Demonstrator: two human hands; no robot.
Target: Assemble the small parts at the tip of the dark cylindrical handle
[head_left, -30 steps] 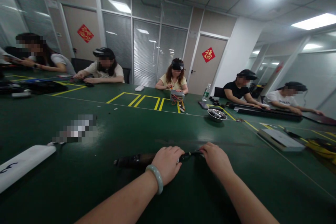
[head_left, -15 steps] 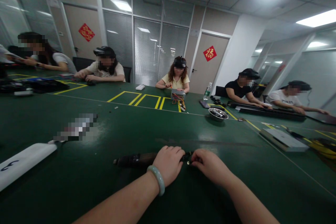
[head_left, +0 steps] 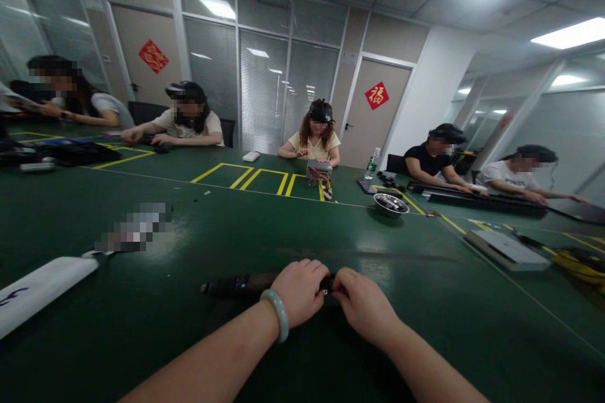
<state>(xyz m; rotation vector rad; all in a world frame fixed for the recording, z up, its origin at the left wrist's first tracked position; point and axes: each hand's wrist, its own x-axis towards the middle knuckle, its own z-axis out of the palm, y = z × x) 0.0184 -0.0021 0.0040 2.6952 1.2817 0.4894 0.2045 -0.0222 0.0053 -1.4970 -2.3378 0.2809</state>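
A long dark tool [head_left: 236, 286], shaped like an electric screwdriver, lies crosswise on the green table with its narrow tip to the left. My left hand [head_left: 299, 293], wearing a pale green bangle [head_left: 278, 315], is wrapped over the tool's right part. Close beside it, at the tool's right end, my right hand [head_left: 357, 299] is closed in a pinch. A small brass-coloured piece [head_left: 325, 291] shows between the two hands, by my right fingertips. The fingers hide most of that end, so what exactly the right hand grips is unclear.
A white power strip [head_left: 42, 293] lies at the left on the green table [head_left: 212, 352]. Farther off stand a metal bowl [head_left: 391, 204], a bottle [head_left: 372, 164] and a grey flat box [head_left: 508, 249]. Several people work around the far side, one with a wired box [head_left: 319, 169].
My right hand has moved left, closer to my left hand and the tool's end. The brass-coloured piece has shifted left with it. My left hand still covers the tool.
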